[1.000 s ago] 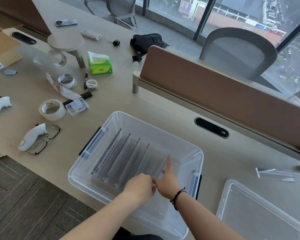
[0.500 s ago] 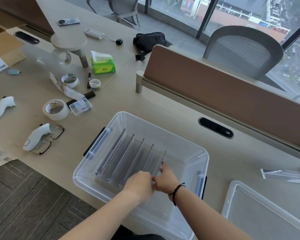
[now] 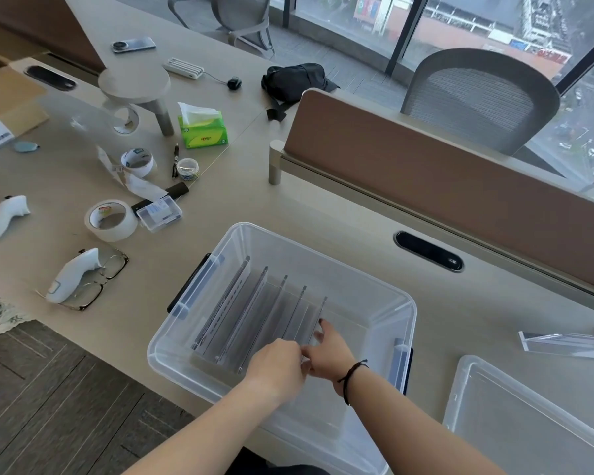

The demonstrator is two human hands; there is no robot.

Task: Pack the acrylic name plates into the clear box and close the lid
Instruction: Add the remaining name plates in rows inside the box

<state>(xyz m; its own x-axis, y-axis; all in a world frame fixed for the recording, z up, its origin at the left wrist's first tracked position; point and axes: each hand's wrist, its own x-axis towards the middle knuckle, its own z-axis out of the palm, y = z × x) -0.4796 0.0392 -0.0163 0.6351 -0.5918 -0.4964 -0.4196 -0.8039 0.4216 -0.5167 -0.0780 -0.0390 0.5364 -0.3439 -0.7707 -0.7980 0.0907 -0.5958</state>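
Inside the clear box [image 3: 357,286], both my hands pinch the near end of the rightmost name plate [image 3: 318,320]: left hand [image 3: 278,365], right hand [image 3: 330,354]. Long axis runs away from me.

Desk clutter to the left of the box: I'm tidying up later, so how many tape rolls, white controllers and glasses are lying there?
Tape rolls: 2
White controllers: 2
Glasses: 1
Total: 5
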